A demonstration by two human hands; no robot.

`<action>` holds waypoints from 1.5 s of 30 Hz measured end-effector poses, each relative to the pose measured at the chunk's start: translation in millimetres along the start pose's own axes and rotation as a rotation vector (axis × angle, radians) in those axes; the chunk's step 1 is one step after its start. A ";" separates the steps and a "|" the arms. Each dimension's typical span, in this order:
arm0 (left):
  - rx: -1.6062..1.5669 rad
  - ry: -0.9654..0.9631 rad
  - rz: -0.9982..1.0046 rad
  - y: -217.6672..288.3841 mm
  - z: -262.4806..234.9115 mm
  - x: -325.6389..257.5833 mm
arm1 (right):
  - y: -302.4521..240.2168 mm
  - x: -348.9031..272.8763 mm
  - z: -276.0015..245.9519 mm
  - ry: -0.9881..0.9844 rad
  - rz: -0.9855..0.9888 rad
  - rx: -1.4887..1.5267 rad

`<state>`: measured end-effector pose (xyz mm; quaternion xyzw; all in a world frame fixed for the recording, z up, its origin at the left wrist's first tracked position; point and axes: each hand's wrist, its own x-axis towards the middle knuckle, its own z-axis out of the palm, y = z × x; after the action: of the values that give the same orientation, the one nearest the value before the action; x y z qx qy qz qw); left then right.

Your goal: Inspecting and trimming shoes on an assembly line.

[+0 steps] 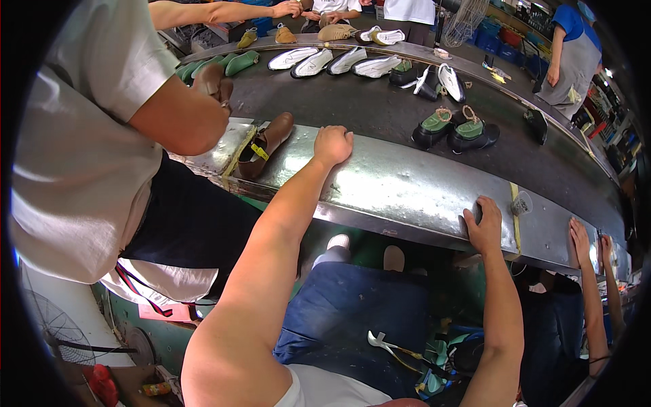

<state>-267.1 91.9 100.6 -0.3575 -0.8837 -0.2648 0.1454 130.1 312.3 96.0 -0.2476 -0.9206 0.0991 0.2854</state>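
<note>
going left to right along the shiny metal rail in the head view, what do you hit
brown shoe → left hand → right hand → yellow strap → another person's hand

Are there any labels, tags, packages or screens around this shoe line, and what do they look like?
Yellow tag: small strip across the brown shoe on the metal ledge, just beyond the left hand.
Yellow tape strip: narrow band across the ledge beside the right hand.
No screens or packages visible.
</note>
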 end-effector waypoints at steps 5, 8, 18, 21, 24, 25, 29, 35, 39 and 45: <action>0.016 -0.003 -0.003 -5.4 -0.4 1.4 | -4.8 0.4 -0.1 0.017 -0.018 -0.002; 0.013 -0.055 -0.024 -2.9 -4.0 1.1 | -3.8 -0.1 -0.5 0.014 -0.016 -0.016; 0.015 0.004 -0.016 -8.2 -8.4 -1.7 | -10.6 0.1 -1.3 0.010 -0.017 -0.011; 0.011 0.009 -0.010 -9.9 -11.6 -2.6 | -14.7 0.0 -3.1 -0.010 0.002 -0.002; 0.017 -0.006 -0.012 -9.6 -14.2 -3.4 | -17.6 -1.0 -4.5 -0.023 0.017 -0.002; 0.015 -0.005 -0.013 -9.7 -14.9 -3.7 | -18.3 -1.5 -4.5 -0.019 0.018 -0.002; 0.022 0.002 -0.009 -13.4 -16.2 -3.7 | -22.5 -1.0 -5.6 -0.008 0.004 -0.003; 0.012 -0.071 -0.030 -15.8 -21.3 -1.9 | -26.7 -0.5 -6.7 0.007 -0.010 -0.005; 0.004 -0.065 -0.021 -15.2 -23.0 -3.3 | -27.4 -0.8 -6.4 0.017 -0.009 -0.002; 0.031 -0.032 -0.017 -24.9 -16.7 -2.0 | -31.9 1.6 -4.3 0.013 -0.010 0.004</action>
<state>-282.2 66.2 104.3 -0.3520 -0.8929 -0.2464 0.1346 118.7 285.9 110.6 -0.2430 -0.9197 0.0979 0.2925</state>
